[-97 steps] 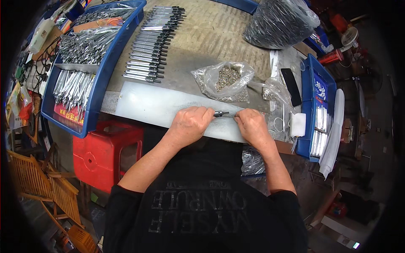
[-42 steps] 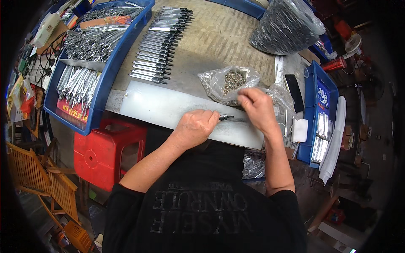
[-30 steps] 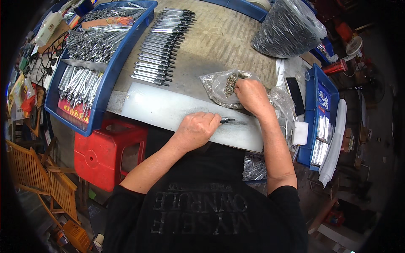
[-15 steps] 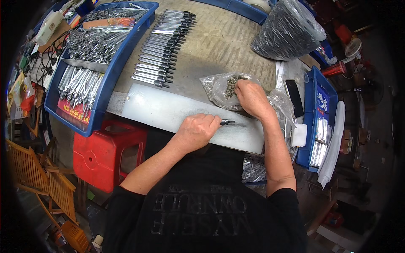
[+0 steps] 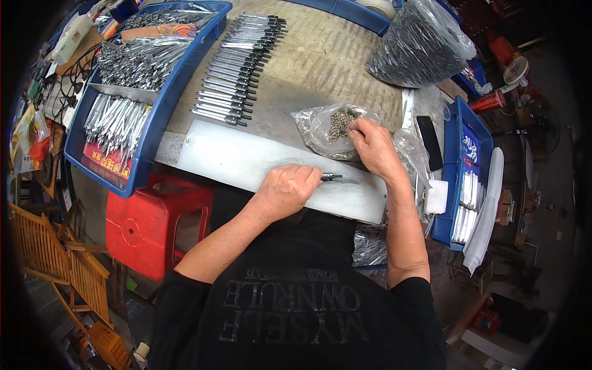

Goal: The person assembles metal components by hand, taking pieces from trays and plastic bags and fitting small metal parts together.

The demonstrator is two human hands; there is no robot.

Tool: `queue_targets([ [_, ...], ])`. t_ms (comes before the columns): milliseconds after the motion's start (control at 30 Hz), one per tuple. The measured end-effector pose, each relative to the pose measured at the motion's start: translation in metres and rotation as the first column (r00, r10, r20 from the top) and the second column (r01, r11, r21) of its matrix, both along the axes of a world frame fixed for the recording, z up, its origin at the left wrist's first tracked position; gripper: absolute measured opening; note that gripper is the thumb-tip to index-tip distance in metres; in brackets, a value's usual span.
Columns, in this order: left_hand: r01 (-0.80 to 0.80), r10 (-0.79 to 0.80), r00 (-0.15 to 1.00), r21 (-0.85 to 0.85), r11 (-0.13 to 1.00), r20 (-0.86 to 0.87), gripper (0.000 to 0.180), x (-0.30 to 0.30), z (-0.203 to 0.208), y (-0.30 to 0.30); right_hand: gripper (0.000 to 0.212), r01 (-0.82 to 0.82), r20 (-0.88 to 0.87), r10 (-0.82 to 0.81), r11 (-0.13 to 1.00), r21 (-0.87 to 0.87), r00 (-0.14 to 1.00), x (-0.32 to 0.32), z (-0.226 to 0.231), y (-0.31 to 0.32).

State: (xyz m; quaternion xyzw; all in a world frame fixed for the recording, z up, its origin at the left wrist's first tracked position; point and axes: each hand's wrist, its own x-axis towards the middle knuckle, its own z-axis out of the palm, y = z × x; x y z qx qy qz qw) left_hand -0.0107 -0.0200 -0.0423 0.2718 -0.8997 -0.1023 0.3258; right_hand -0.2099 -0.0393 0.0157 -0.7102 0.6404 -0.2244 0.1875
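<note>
My left hand [image 5: 288, 191] is wrapped round a slim silver metal rod with a dark tip. Only the rod's dark end [image 5: 332, 177] sticks out, pointing right, just above the white board [image 5: 231, 154] at the table's front edge. Beside an open clear plastic bag [image 5: 302, 120], my right hand [image 5: 373, 145] has thumb and fingers pinched together. Anything between those fingertips is too small to make out. Small metal pieces [image 5: 340, 124] are heaped inside the bag. Similar dark-ended rods [image 5: 237, 77] lie side by side in a long row at the back left.
A blue compartment tray [image 5: 157, 117] full of silver rods stands on the left. At the back right is a large plastic bag of dark parts [image 5: 419, 46]. A phone [image 5: 430, 143] and another blue tray [image 5: 453, 123] are on the right. A red stool [image 5: 145, 228] stands below left.
My right hand has drawn back slightly to the right from the heap, uncovering more of the small pieces. My left hand has barely moved and keeps its hold on the rod.
</note>
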Motion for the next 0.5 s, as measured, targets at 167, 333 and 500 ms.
queue_targets([
  [167,-0.004,0.004,1.000,-0.004,1.000,-0.012,0.018,0.000,-0.002,-0.001,0.012,0.007,0.120,-0.012,0.999,0.046,0.993,0.013,0.009,0.026],
  [333,-0.008,0.008,1.000,0.001,1.000,-0.009,0.018,0.001,0.000,-0.001,0.008,-0.120,0.119,0.125,0.992,-0.049,0.985,0.025,-0.007,0.051],
  [500,-0.012,0.012,1.000,-0.010,1.000,-0.001,0.017,0.001,-0.002,0.000,0.007,-0.165,0.012,0.167,0.980,-0.110,0.986,0.030,-0.016,0.059],
])
